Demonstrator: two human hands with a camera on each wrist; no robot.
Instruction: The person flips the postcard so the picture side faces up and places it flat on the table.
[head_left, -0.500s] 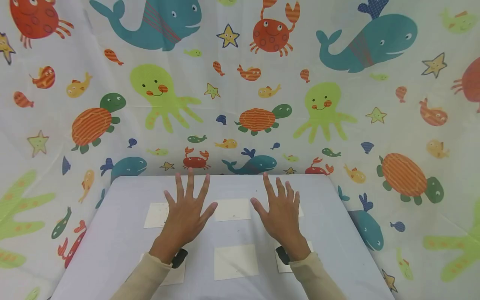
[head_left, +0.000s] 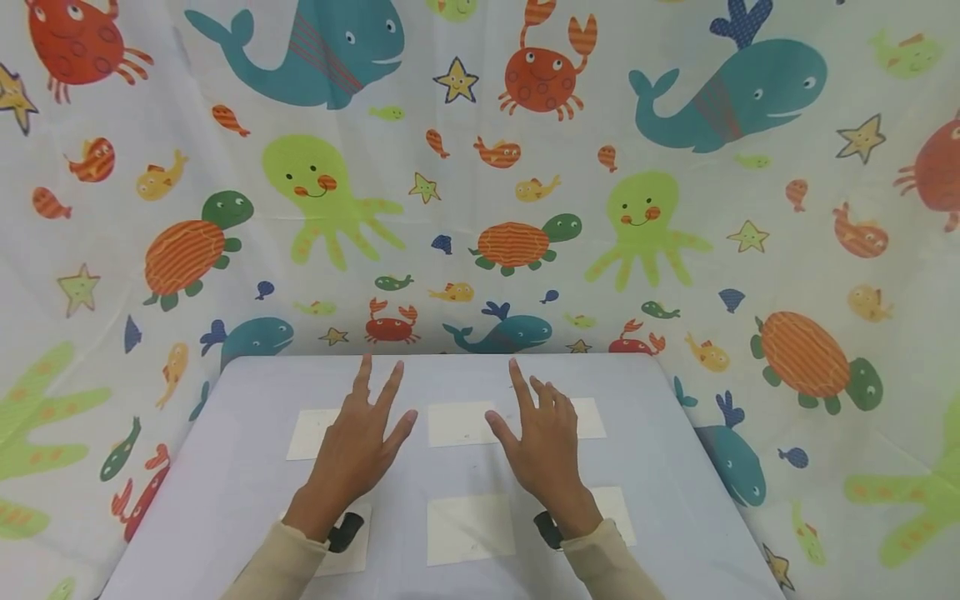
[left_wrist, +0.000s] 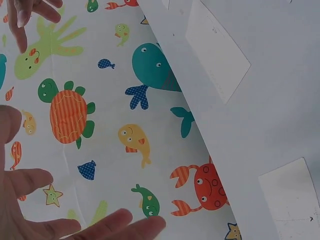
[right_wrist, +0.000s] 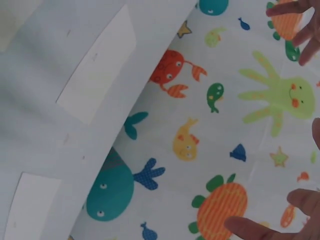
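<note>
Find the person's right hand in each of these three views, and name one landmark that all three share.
Head: right hand right of centre, below the middle.
Left wrist: right hand in the top-left corner, partly cut off.
Right wrist: right hand at lower right, partly cut off.
Shared landmark: the teal whale print near the middle of the table's far edge.

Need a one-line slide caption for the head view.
Empty left hand and right hand hover over a white table bearing pale cards, with a sea-creature curtain behind.

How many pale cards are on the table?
6: far-left card, far-middle card, far-right card, near-left card, near-middle card, near-right card. The left hand and right hand could hide others.
</note>
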